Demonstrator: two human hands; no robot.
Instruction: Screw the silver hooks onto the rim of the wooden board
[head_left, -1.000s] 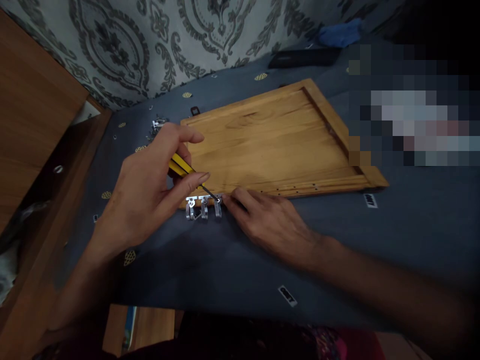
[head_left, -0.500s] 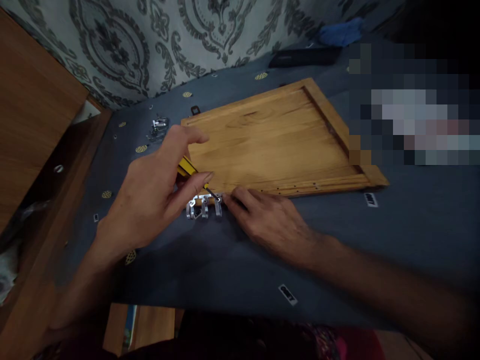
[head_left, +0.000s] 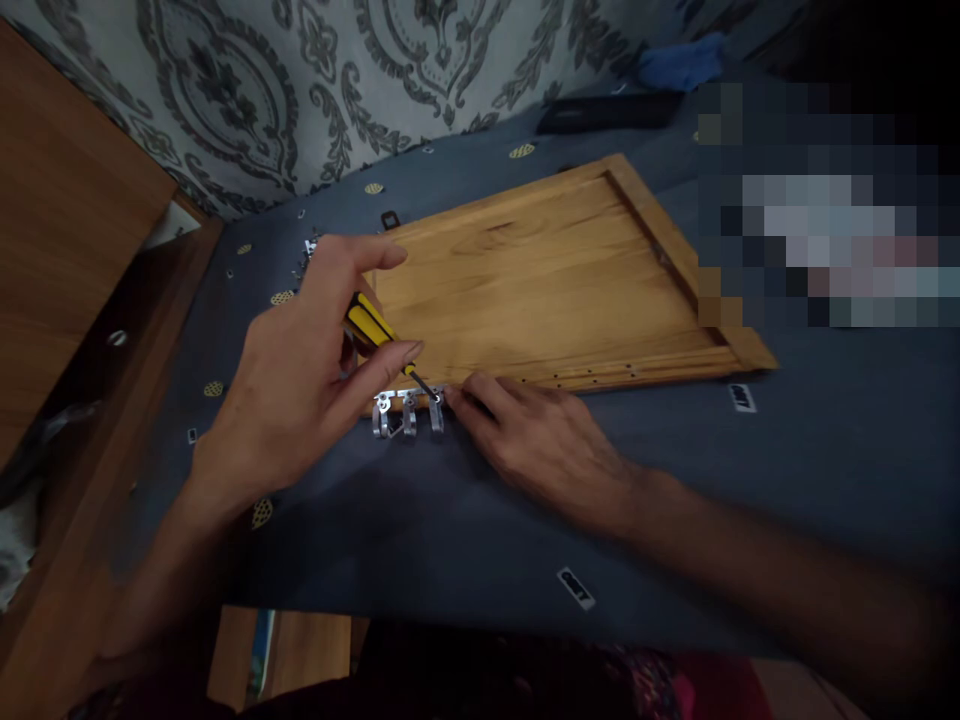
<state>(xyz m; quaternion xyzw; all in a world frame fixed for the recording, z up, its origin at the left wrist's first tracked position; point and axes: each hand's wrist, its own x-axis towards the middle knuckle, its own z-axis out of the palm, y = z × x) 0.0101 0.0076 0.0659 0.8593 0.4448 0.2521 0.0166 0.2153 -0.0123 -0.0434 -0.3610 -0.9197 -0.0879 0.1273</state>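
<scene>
My left hand [head_left: 289, 365] grips a yellow and black screwdriver [head_left: 373, 325], thumb along its handle and index finger lifted off. Its tip meets a screw spot on the rightmost of 3 silver metal hooks [head_left: 437, 412] along the near edge of a wooden board [head_left: 517, 290] with a raised frame. Close to that hook, the fingertips of my right hand [head_left: 536, 440] press together against the board's edge. Whatever they pinch, if anything, is hidden. Small dark holes dot the board's edge right of this hand.
Loose metal hooks [head_left: 309, 250] lie partly hidden behind my left hand. A dark flat case [head_left: 611, 113] and a blue cloth [head_left: 681, 62] rest at the back of the blue patterned cloth surface [head_left: 465, 540]. Wooden furniture [head_left: 82, 210] stands at left; a blurred-out patch covers the right.
My left hand has shifted slightly left and loosened around the screwdriver, showing more of its handle. The screwdriver tip stays at the hook. My right hand and the board hold still.
</scene>
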